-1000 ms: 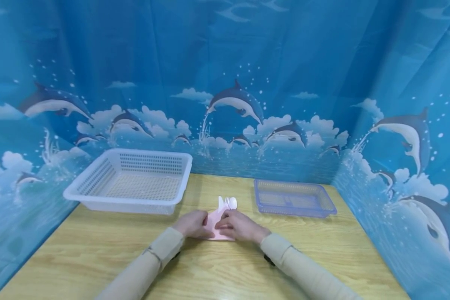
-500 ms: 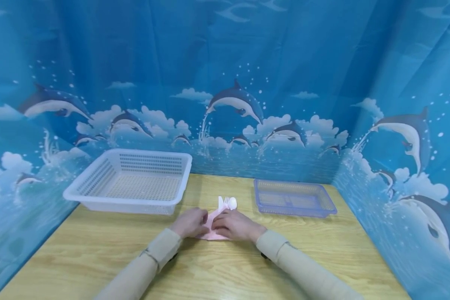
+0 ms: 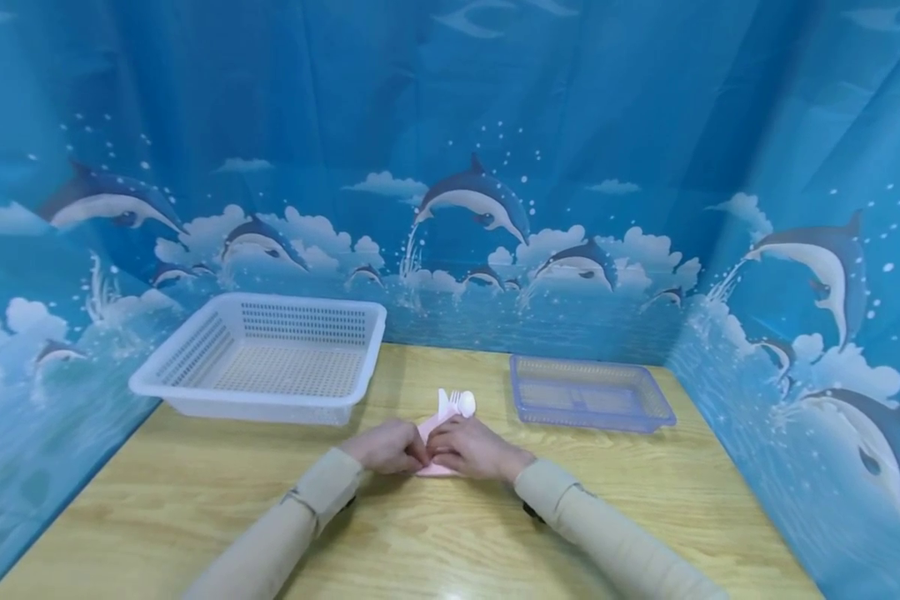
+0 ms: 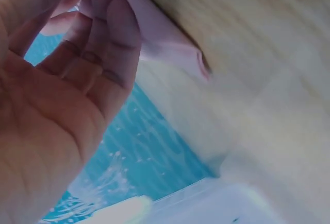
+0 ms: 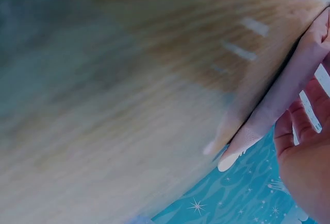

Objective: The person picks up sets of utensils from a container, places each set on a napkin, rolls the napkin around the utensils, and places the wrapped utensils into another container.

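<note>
A pink cloth napkin [image 3: 437, 471] lies on the wooden table between the hands, folded around white cutlery. The tops of a knife [image 3: 442, 402], a fork [image 3: 454, 398] and a spoon [image 3: 467, 404] stick out at its far end; their handles are hidden. The left hand [image 3: 390, 447] pinches the napkin's left side, and in the left wrist view a folded flap of the napkin [image 4: 162, 36] hangs past its curled fingers. Thumb and fingers of the right hand [image 3: 476, 450] hold the napkin from the right, fingertips meeting the left hand's. A rolled napkin edge [image 5: 283, 85] shows in the right wrist view.
At the back left stands a white perforated plastic basket [image 3: 262, 398]. A shallow purple see-through basket [image 3: 592, 422] is at the back right. Blue dolphin-print curtains [image 3: 450, 100] enclose the table [image 3: 450, 542] behind and at the sides.
The left hand has shifted slightly right and its fingertips now meet the right hand's. The napkin's left side has been drawn inward, so the bundle is narrower. The baskets stay put.
</note>
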`<action>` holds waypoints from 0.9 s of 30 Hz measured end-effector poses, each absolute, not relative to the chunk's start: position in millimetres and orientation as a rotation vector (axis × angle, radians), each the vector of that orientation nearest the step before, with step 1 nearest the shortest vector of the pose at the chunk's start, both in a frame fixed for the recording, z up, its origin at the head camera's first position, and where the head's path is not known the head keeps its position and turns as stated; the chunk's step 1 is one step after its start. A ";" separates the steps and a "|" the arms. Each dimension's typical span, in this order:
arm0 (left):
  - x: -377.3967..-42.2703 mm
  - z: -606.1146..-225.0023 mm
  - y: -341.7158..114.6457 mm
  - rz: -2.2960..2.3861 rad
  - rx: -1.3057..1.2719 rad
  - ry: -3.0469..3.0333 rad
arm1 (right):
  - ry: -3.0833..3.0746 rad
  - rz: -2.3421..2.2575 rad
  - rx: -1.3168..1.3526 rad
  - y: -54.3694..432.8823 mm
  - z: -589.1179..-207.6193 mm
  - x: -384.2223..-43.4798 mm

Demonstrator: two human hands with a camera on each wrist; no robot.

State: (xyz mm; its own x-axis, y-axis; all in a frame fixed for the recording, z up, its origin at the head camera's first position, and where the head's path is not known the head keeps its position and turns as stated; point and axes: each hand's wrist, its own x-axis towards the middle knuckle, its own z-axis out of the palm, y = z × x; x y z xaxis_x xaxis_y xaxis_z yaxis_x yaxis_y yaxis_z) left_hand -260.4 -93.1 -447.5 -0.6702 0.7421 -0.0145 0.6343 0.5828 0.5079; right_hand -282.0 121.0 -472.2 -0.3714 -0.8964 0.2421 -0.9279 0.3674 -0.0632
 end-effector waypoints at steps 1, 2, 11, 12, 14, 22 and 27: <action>-260.7 -446.5 -93.5 0.681 1.163 2.594 | -2.452 0.277 1.649 120.9 -472.3 -282.1; -260.8 -446.0 -93.8 0.676 1.178 2.597 | -2.450 0.272 1.643 120.8 -472.3 -282.1; -255.8 -450.4 -97.6 0.657 0.649 2.944 | -2.456 0.246 1.609 121.4 -473.7 -276.9; -255.1 -449.9 -97.9 0.639 0.579 2.972 | -2.465 0.242 1.602 121.1 -472.8 -276.3; -253.3 -448.3 -98.0 0.602 0.461 2.994 | -2.493 0.257 1.595 120.3 -470.9 -275.2; -251.3 -440.4 -92.9 0.543 0.371 2.917 | -2.571 0.277 1.570 118.2 -465.8 -273.5; -252.3 -443.2 -90.8 0.744 0.383 2.783 | -2.595 0.301 1.567 119.3 -466.3 -272.4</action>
State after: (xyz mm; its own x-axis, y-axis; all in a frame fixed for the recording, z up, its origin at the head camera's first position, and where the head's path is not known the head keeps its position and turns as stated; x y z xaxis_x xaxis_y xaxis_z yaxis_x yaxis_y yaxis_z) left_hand -252.3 -90.8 -443.2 -0.9383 0.3085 -0.1565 0.1892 0.8365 0.5143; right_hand -272.4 119.3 -466.3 -0.4676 -0.8649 0.1826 -0.8837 0.4526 -0.1191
